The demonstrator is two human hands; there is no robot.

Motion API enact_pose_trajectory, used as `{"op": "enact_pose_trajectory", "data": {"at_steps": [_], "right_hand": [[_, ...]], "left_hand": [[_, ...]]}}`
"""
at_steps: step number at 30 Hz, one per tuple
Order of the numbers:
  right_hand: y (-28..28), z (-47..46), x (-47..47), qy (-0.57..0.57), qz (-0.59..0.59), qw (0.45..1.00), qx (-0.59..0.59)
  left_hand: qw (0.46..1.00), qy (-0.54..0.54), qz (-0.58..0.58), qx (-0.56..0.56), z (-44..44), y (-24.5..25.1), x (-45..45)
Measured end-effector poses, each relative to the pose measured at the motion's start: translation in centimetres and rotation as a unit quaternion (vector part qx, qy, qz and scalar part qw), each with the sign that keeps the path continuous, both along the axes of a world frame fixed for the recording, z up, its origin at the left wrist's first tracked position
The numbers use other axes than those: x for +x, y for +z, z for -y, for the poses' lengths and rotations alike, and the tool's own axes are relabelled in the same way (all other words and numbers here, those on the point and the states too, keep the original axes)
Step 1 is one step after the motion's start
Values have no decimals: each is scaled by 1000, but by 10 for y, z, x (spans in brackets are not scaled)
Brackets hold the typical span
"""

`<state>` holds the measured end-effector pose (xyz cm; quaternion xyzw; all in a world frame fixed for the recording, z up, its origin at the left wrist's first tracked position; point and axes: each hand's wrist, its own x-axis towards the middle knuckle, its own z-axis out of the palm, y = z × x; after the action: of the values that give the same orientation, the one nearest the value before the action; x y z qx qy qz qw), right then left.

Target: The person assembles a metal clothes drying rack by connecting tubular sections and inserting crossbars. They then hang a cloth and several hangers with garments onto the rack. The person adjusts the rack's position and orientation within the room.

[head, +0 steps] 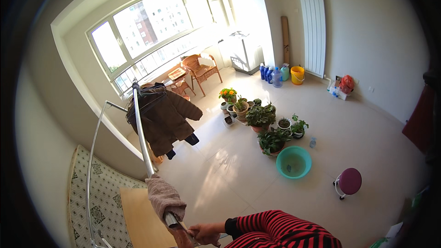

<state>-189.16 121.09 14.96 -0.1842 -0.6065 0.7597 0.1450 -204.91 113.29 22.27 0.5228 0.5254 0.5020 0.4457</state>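
A metal clothes rack stands before me, its top rail [143,141] running from the window side down to my hands. A brownish-pink cloth [165,194] is wrapped over the near part of the rail. My right hand [206,233], below a black cuff, is closed around the narrow metal piece past the rail's near end. My left hand [182,237] is against the other side of that piece, partly hidden and cut off by the frame edge; its grip is unclear. A brown jacket [165,117] and dark garments hang farther along the rail, near several wire hangers [150,91].
A teal basin [294,162] holding water stands beside potted plants [262,115]. A purple stool [349,181] is to the right. A patterned mattress [98,193] and a wooden board [144,217] lie left. A wicker chair [201,70], bottles [276,77] and a yellow bucket [297,75] stand farther off.
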Motion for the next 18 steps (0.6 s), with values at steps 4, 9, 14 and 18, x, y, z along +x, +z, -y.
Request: {"op": "enact_pose_trajectory", "data": {"at_steps": [4, 9, 14, 18], "right_hand": [[29, -43, 43, -38, -98, 994, -31], [69, -115, 95, -137, -111, 976, -125], [155, -156, 111, -169, -324, 929, -58], [223, -170, 94, -324, -321, 794, 401]], "left_hand": [[980, 196, -12, 42, 25, 33, 38], [966, 205, -145, 59, 31, 77, 84], [952, 215, -201, 84, 10, 71, 86], [955, 222, -189, 58, 19, 65, 81]]}}
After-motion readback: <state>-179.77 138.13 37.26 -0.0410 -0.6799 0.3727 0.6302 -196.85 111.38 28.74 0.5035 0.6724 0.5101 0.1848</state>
